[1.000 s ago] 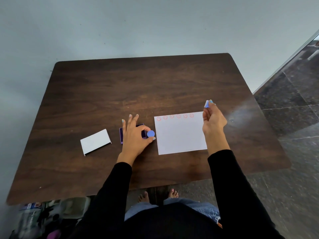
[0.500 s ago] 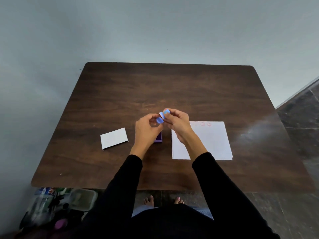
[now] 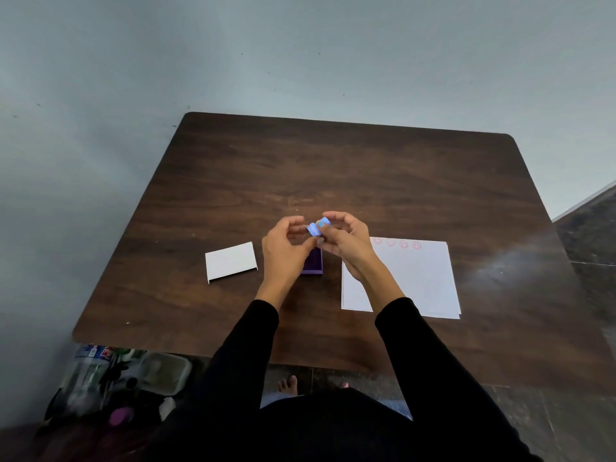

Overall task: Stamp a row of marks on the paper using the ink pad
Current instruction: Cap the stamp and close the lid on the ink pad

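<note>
My left hand and my right hand meet above the table's middle. Between their fingertips are two small blue pieces: a round blue cap at my left fingers and the blue stamp pinched by my right fingers. The two pieces touch each other. Directly below the hands lies the purple ink pad, partly hidden. The white paper lies to the right, with a row of red smiley marks along its top edge; my right forearm covers its left part.
A white box lid lies on the dark wooden table left of the hands. A grey wall stands behind the table. Bottles and clutter sit on the floor at the lower left; dark tiles lie to the right.
My right hand brought the stamp from beside the paper to the middle. My left hand lifted the blue cap off the table to meet it. The view shifted left.
</note>
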`<state>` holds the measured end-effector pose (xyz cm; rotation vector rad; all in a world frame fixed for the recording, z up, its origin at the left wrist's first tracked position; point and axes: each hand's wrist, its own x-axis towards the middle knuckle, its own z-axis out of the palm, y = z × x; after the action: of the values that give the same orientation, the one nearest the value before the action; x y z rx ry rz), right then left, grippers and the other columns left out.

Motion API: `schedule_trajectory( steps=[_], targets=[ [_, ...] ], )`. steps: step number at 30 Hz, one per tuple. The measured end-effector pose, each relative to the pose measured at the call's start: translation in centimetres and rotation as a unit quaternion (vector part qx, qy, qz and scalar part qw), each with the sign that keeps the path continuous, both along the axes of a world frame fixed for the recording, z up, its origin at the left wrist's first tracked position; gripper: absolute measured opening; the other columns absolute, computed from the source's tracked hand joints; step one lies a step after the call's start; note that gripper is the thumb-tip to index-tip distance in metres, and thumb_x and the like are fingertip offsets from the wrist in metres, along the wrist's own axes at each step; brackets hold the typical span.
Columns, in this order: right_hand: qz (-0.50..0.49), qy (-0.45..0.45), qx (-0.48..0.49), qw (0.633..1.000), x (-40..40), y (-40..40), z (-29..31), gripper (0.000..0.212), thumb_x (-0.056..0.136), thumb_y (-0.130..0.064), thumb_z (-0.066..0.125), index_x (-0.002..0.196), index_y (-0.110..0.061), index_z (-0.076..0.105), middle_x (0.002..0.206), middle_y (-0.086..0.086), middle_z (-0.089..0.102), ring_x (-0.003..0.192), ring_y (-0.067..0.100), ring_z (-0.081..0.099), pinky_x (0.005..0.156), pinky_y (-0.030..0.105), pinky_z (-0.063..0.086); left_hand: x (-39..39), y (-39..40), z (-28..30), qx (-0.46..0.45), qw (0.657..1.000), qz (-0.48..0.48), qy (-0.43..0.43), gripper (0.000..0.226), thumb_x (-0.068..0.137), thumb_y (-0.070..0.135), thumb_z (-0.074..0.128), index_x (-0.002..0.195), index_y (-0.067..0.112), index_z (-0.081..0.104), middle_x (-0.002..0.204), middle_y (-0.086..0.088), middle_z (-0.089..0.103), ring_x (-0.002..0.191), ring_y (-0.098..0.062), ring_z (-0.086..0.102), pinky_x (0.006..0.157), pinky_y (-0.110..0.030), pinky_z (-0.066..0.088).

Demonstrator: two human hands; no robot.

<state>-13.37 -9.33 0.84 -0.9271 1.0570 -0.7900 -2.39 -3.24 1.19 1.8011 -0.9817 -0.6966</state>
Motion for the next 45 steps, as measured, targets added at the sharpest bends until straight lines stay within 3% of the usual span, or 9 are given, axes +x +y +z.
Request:
schedule_trajectory(
  steps=[3,10,16,22,27,29,32,37,45],
  targets=[
    [0.007,-0.004,-0.004,1.0,-0.2,0.0,0.1,0.023,0.081,-0.004,0.068,0.103,-0.006,0.063,0.092,0.009,0.069,0.087,0.02,0.069,0.073,0.03,0.06,0.0,0.3,-0.1,-0.011,1.0,0.004,-0.011,0.031,0.071,0.019,0.08,0.1,0.016,0.07,0.093,0.005,0.072,0.084,-0.003,0.065,0.08,-0.017,0.052],
    [0.013,-0.035,0.018,0.999,-0.4,0.0,0.1,0.024,0.082,0.002,0.064,0.105,-0.001,0.064,0.095,0.012,0.069,0.09,0.023,0.068,0.078,0.032,0.059,0.2,0.5,-0.6,-0.012,0.999,0.015,-0.035,0.032,0.074,0.019,0.078,0.105,0.015,0.071,0.1,0.0,0.073,0.089,-0.006,0.065,0.076,-0.009,0.046],
    [0.007,0.009,0.026,1.0,0.1,0.3,-0.3,0.021,0.08,0.0,0.066,0.101,-0.005,0.065,0.098,0.013,0.068,0.091,0.022,0.069,0.072,0.028,0.06,0.1,0.7,-1.2,0.009,0.997,0.018,-0.073,0.03,0.076,0.021,0.076,0.105,0.014,0.071,0.101,-0.002,0.073,0.092,-0.011,0.065,0.083,-0.025,0.052],
    [-0.008,-0.021,0.07,0.997,-0.1,0.6,-0.8,0.017,0.08,-0.005,0.069,0.096,-0.006,0.064,0.091,0.01,0.07,0.085,0.018,0.07,0.068,0.026,0.06,0.0,0.9,-1.2,-0.007,0.996,-0.007,-0.086,0.028,0.074,0.019,0.077,0.101,0.012,0.072,0.097,-0.002,0.074,0.089,-0.01,0.066,0.084,-0.025,0.053],
    [-0.009,0.047,0.023,0.999,-0.4,0.6,-1.2,0.028,0.081,-0.008,0.07,0.107,-0.005,0.062,0.099,0.014,0.069,0.086,0.018,0.069,0.071,0.027,0.06,0.5,0.9,-1.1,0.023,0.996,-0.055,-0.071,0.034,0.073,0.019,0.079,0.105,0.015,0.069,0.099,0.001,0.073,0.087,-0.003,0.064,0.087,-0.021,0.051],
    [-0.008,0.162,-0.066,0.985,-0.8,0.6,-1.6,0.029,0.082,-0.008,0.068,0.11,-0.005,0.062,0.1,0.012,0.068,0.089,0.018,0.067,0.076,0.029,0.058,0.9,0.8,-1.0,0.034,0.995,-0.061,-0.065,0.044,0.073,0.014,0.078,0.114,0.015,0.064,0.105,0.0,0.071,0.094,-0.005,0.062,0.091,-0.021,0.047],
    [0.03,0.324,-0.192,0.926,-1.6,0.5,-1.9,0.021,0.08,-0.01,0.067,0.1,-0.008,0.066,0.094,0.009,0.07,0.084,0.016,0.063,0.078,0.029,0.052,1.4,0.8,-0.7,0.028,0.997,-0.036,-0.064,0.045,0.079,0.008,0.07,0.122,0.013,0.058,0.111,-0.003,0.067,0.098,-0.007,0.059,0.089,-0.02,0.045],
    [0.101,0.39,-0.217,0.889,-2.2,1.0,-2.0,0.016,0.075,-0.007,0.066,0.091,-0.009,0.066,0.09,0.009,0.07,0.083,0.02,0.064,0.07,0.024,0.045,1.9,1.1,-0.7,0.026,0.998,-0.013,-0.062,0.037,0.085,0.003,0.062,0.121,0.01,0.058,0.113,-0.007,0.067,0.102,-0.014,0.061,0.092,-0.025,0.048],
    [0.136,0.416,-0.225,0.87,-2.2,1.3,-1.9,0.027,0.075,-0.007,0.066,0.102,-0.008,0.065,0.103,0.013,0.07,0.093,0.027,0.063,0.075,0.025,0.046,1.7,1.1,-1.0,0.031,0.998,-0.003,-0.051,0.036,0.085,0.004,0.062,0.121,0.01,0.058,0.113,-0.004,0.067,0.099,-0.011,0.06,0.092,-0.024,0.048]
  ],
)
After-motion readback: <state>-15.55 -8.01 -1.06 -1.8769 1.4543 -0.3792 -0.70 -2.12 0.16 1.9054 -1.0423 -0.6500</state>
